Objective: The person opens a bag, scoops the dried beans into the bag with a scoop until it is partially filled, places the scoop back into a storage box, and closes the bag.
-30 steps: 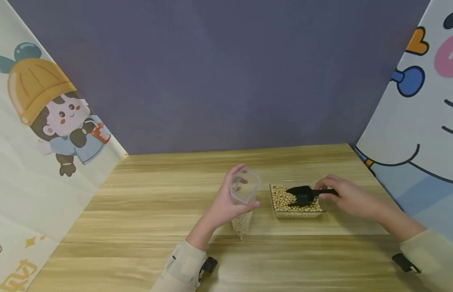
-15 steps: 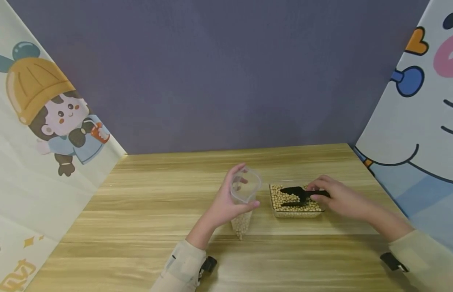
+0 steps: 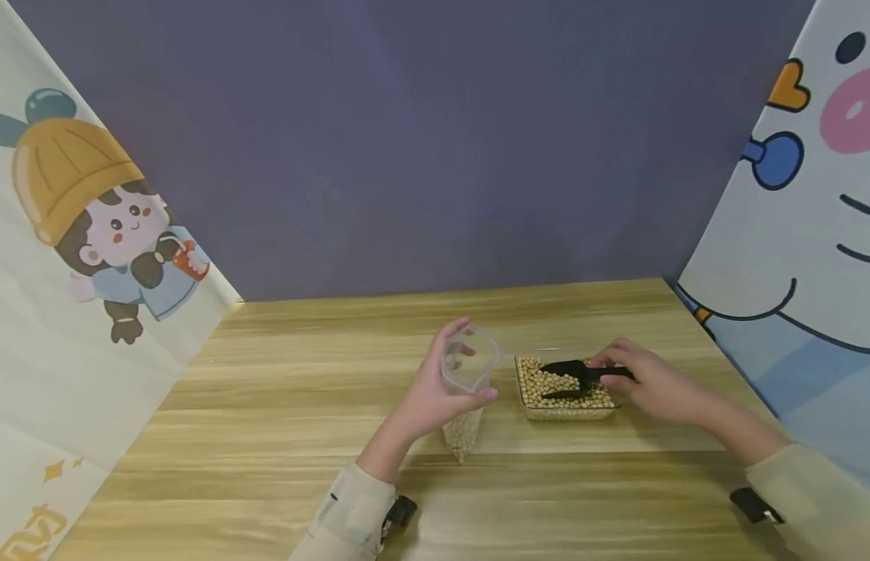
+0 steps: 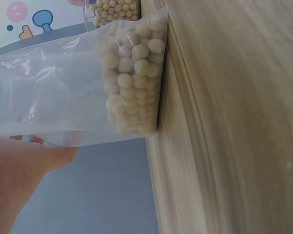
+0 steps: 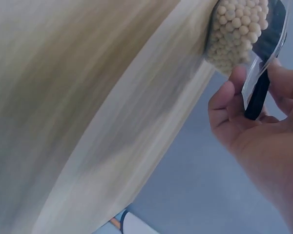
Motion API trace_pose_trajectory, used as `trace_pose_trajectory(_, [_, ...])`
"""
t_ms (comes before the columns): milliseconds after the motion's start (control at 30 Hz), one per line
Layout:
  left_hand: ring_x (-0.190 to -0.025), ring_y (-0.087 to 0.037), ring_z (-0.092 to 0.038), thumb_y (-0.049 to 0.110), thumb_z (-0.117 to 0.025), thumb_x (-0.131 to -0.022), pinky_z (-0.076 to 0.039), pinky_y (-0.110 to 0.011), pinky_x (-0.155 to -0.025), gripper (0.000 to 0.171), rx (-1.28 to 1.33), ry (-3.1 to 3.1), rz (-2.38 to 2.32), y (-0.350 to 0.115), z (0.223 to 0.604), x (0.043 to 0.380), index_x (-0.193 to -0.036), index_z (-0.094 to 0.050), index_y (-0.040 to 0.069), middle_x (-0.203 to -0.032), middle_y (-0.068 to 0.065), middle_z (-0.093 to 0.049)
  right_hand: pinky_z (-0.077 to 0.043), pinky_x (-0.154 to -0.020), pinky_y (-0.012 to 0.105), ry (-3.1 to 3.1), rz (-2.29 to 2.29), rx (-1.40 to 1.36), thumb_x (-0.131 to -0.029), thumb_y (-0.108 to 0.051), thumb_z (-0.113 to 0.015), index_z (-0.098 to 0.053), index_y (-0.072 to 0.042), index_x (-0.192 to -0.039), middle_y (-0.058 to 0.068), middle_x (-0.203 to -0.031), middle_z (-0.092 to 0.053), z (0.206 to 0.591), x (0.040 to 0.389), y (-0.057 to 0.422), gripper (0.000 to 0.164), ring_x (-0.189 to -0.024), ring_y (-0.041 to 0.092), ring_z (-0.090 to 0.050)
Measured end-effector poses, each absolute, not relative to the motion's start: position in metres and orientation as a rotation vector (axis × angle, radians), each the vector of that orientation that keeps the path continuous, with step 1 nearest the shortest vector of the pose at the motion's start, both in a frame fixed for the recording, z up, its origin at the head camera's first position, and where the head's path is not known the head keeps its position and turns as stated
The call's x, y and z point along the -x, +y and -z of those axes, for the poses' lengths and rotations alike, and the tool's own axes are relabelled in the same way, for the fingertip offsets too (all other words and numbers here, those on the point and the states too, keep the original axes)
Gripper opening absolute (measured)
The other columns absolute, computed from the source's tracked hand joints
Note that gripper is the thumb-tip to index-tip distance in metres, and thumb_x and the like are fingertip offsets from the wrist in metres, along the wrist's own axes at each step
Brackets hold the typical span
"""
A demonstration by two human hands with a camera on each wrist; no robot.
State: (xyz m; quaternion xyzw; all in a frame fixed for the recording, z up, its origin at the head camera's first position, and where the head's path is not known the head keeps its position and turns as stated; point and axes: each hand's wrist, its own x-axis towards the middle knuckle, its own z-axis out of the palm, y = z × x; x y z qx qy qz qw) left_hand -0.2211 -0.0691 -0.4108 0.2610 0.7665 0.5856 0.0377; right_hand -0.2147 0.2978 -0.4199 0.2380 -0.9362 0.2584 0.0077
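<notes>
A clear plastic bag point(image 3: 463, 433) stands upright on the table, its mouth spread wide. My left hand point(image 3: 427, 397) holds it around the upper part, thumb on the near side. In the left wrist view, round pale beans point(image 4: 132, 78) fill the bottom of the bag. To its right sits a clear rectangular container point(image 3: 569, 414) of the same beans. My right hand point(image 3: 648, 382) grips the handle of a black scoop point(image 3: 582, 375), its blade down among the beans and pointing left. The right wrist view shows the handle point(image 5: 257, 97) between thumb and fingers at the container's rim.
The wood-grain table point(image 3: 301, 366) ends at a dark grey-blue wall point(image 3: 435, 156) behind. Panels with cartoon prints stand on the left point(image 3: 70, 335) and right point(image 3: 813, 257).
Over the last second the right hand and scoop have moved left, the blade deeper into the beans; they have barely moved since. The left hand and bag have stayed in place.
</notes>
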Motion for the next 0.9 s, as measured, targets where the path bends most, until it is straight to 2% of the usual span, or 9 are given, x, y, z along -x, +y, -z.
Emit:
trace_pose_trajectory(167, [-0.139,-0.03,-0.049,0.015,-0.09,-0.082,-0.057,-0.052,-0.108,0.107,-0.801,2.359,-1.795,-0.068,0.412,0.221,-0.166,-0.026,0.029,-0.162,-0.005,-0.041,-0.059,-0.087,0.035,-2.912,-0.835,-0.702,-0.107,-0.015,-0.063,-0.068,-0.011,-0.127,0.006,-0.125,-0.065,0.425,0.212,0.315,0.021,-0.115,0.027,-0.065])
trace_pose_trajectory(367, [-0.138,-0.029,-0.049,0.013,-0.09,-0.081,-0.055,-0.052,-0.111,0.107,-0.817,2.353,-1.807,-0.066,0.412,0.222,-0.166,-0.027,0.025,-0.163,-0.003,-0.04,-0.055,-0.082,0.026,-2.909,-0.907,-0.606,-0.107,-0.015,-0.063,-0.066,-0.012,-0.131,0.008,-0.127,-0.065,0.428,0.21,0.334,0.024,-0.111,-0.004,-0.053])
trace_pose_trajectory(467, [-0.138,-0.029,-0.049,0.013,-0.09,-0.081,-0.056,-0.05,-0.11,0.107,-0.818,2.351,-1.803,-0.066,0.413,0.224,-0.167,-0.026,0.025,-0.162,-0.002,-0.04,-0.055,-0.078,0.025,-2.901,-0.952,-0.595,-0.107,-0.013,-0.062,-0.064,-0.009,-0.134,0.011,-0.128,-0.064,0.424,0.21,0.339,0.027,-0.108,-0.014,-0.048])
trace_pose_trajectory(533, [-0.139,-0.029,-0.049,0.014,-0.09,-0.081,-0.057,-0.05,-0.108,0.108,-0.809,2.346,-1.801,-0.067,0.414,0.223,-0.167,-0.026,0.027,-0.163,-0.002,-0.04,-0.055,-0.075,0.025,-2.881,-0.96,-0.605,-0.107,-0.011,-0.062,-0.064,-0.007,-0.135,0.012,-0.127,-0.064,0.42,0.211,0.341,0.028,-0.106,-0.014,-0.049])
trace_pose_trajectory(733, [-0.139,-0.027,-0.049,0.016,-0.091,-0.081,-0.06,-0.05,-0.104,0.107,-0.791,2.332,-1.803,-0.067,0.415,0.221,-0.166,-0.027,0.031,-0.162,0.001,-0.041,-0.055,-0.065,0.027,-2.89,-0.965,-0.616,-0.108,-0.01,-0.06,-0.062,-0.002,-0.137,0.02,-0.13,-0.064,0.389,0.218,0.337,0.03,-0.085,-0.002,-0.061])
trace_pose_trajectory(900, [-0.14,-0.031,-0.048,0.016,-0.09,-0.082,-0.06,-0.049,-0.104,0.106,-0.813,2.326,-1.807,-0.065,0.411,0.221,-0.166,-0.026,0.031,-0.163,-0.002,-0.039,-0.054,-0.064,0.026,-2.814,-0.833,-0.689,-0.107,-0.009,-0.062,-0.066,-0.006,-0.132,0.013,-0.123,-0.068,0.351,0.226,0.322,0.026,-0.083,-0.002,-0.06])
